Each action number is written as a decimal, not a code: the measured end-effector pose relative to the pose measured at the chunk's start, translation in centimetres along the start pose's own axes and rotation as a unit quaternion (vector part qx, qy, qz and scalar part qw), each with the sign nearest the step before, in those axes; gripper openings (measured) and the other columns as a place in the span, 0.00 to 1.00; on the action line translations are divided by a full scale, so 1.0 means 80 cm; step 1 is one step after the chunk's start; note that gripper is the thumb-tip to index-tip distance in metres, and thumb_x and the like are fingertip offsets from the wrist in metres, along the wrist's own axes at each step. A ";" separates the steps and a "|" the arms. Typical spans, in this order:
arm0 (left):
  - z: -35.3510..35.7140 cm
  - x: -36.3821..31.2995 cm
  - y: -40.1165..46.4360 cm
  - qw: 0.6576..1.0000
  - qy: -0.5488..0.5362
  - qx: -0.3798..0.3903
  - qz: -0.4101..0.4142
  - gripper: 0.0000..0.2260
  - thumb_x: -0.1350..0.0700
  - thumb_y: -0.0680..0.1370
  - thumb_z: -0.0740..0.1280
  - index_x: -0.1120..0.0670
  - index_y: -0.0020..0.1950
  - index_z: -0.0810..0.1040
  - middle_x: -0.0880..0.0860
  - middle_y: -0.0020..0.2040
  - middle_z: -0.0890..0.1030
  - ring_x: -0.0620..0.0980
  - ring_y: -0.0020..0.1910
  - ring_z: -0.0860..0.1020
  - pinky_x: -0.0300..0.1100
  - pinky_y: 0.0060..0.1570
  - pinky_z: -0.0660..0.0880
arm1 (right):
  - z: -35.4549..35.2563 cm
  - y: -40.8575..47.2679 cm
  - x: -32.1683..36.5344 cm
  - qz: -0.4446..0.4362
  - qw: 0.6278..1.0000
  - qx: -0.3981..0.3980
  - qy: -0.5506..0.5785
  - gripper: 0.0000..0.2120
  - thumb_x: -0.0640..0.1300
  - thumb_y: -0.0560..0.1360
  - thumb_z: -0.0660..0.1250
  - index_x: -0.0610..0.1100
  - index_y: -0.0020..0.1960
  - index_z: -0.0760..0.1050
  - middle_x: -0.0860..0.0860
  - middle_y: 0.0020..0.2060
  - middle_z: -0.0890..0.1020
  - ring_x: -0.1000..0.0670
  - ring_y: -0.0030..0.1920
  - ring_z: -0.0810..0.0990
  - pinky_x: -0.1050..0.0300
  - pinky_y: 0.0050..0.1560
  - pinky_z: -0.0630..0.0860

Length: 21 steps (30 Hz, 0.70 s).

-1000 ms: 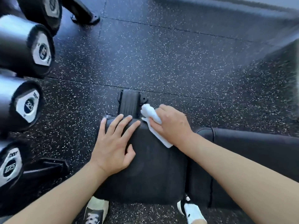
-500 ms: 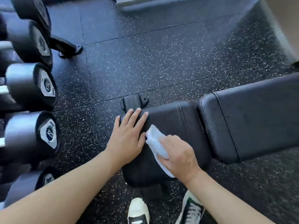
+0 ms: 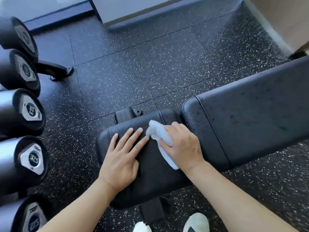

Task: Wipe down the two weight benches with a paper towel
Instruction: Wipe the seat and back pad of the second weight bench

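Observation:
A black padded weight bench runs from the middle to the right edge, with a small seat pad (image 3: 150,178) and a long back pad (image 3: 254,118) beside it. My left hand (image 3: 122,158) lies flat on the seat pad with straight fingers. My right hand (image 3: 182,146) grips a crumpled white paper towel (image 3: 158,133) and presses it on the seat pad close to the gap between the two pads. Only one bench is in view.
A rack of black dumbbells (image 3: 25,111) lines the left edge, its foot (image 3: 55,70) on the speckled rubber floor (image 3: 133,67). A wall base (image 3: 133,12) runs along the top. My shoes (image 3: 195,221) show beneath the bench's frame (image 3: 127,114).
My right hand has slid the paper towel up and rightward across the seat pad toward the gap. My left hand stays flat on the pad. The camera view has shifted.

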State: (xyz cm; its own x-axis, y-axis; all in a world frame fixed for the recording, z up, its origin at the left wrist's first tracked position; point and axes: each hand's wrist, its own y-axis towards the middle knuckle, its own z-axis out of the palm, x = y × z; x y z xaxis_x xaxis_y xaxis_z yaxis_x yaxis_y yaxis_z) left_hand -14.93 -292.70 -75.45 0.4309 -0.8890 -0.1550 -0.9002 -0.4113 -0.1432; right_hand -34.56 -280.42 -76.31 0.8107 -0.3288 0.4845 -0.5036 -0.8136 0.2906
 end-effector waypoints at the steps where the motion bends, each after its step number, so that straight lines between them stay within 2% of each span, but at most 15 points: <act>1: 0.005 -0.008 -0.003 1.000 -0.006 -0.011 -0.019 0.39 0.54 0.71 0.60 0.44 0.83 0.62 0.46 0.86 0.56 0.52 0.85 0.53 0.65 0.79 0.57 | 0.005 -0.003 0.008 0.025 1.000 -0.003 0.004 0.12 0.52 0.74 0.68 0.44 0.48 0.81 0.49 0.39 0.76 0.44 0.39 0.77 0.49 0.35 0.75; 3: 0.010 -0.020 -0.007 0.997 -0.030 -0.034 -0.061 0.37 0.53 0.71 0.60 0.44 0.83 0.63 0.45 0.85 0.56 0.51 0.85 0.52 0.64 0.80 0.54 | 0.011 -0.009 0.018 0.061 0.998 -0.022 0.015 0.14 0.53 0.75 0.68 0.43 0.51 0.81 0.48 0.40 0.76 0.43 0.40 0.76 0.48 0.37 0.75; 5: 0.015 -0.027 -0.005 0.996 -0.039 -0.046 -0.070 0.37 0.53 0.71 0.60 0.44 0.82 0.64 0.44 0.85 0.57 0.50 0.85 0.53 0.62 0.81 0.53 | 0.011 -0.022 0.019 0.083 0.995 -0.039 0.027 0.14 0.53 0.75 0.69 0.43 0.53 0.80 0.49 0.41 0.76 0.44 0.41 0.75 0.49 0.39 0.74; 10: 0.018 -0.024 -0.004 0.995 -0.032 -0.065 -0.062 0.37 0.52 0.70 0.59 0.44 0.82 0.64 0.44 0.86 0.55 0.50 0.85 0.52 0.64 0.80 0.56 | -0.007 -0.093 0.020 0.045 0.997 -0.056 0.039 0.09 0.49 0.80 0.66 0.44 0.52 0.80 0.51 0.39 0.70 0.46 0.37 0.69 0.50 0.37 0.73; 13: 0.019 -0.027 -0.007 0.995 -0.025 -0.065 -0.068 0.36 0.52 0.71 0.58 0.44 0.81 0.64 0.44 0.85 0.57 0.50 0.85 0.53 0.64 0.80 0.55 | -0.016 -0.132 0.006 0.018 0.998 -0.051 0.009 0.09 0.47 0.76 0.73 0.42 0.51 0.83 0.50 0.38 0.73 0.45 0.37 0.70 0.49 0.37 0.74; 15: 0.019 -0.027 -0.006 0.995 -0.025 -0.065 -0.070 0.35 0.52 0.71 0.58 0.43 0.81 0.64 0.44 0.85 0.57 0.50 0.85 0.53 0.64 0.80 0.54 | -0.016 -0.140 -0.009 0.013 0.997 -0.072 0.001 0.10 0.47 0.77 0.72 0.40 0.51 0.83 0.47 0.39 0.75 0.43 0.37 0.71 0.47 0.39 0.75; 18: 0.025 -0.027 -0.006 0.995 -0.021 -0.072 -0.070 0.35 0.51 0.72 0.57 0.43 0.81 0.64 0.44 0.85 0.58 0.50 0.85 0.54 0.62 0.81 0.54 | -0.006 -0.132 -0.019 0.097 0.983 -0.155 -0.002 0.14 0.51 0.81 0.68 0.39 0.48 0.81 0.46 0.39 0.76 0.43 0.38 0.72 0.48 0.41 0.73; 21: 0.025 -0.027 -0.006 0.993 -0.030 -0.084 -0.072 0.34 0.51 0.72 0.56 0.43 0.80 0.65 0.44 0.84 0.59 0.49 0.85 0.53 0.60 0.81 0.52 | 0.014 -0.131 -0.005 0.203 0.950 -0.236 0.001 0.11 0.50 0.79 0.69 0.42 0.50 0.78 0.48 0.41 0.76 0.44 0.41 0.73 0.50 0.44 0.71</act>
State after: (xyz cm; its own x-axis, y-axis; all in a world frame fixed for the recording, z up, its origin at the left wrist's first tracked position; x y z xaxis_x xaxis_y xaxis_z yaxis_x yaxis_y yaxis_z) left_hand -15.29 -290.20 -76.97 0.5546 -0.8070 -0.2026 -0.8246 -0.5657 -0.0039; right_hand -29.26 -272.30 -80.44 0.5208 -0.5676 0.6376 -0.8529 -0.3145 0.4167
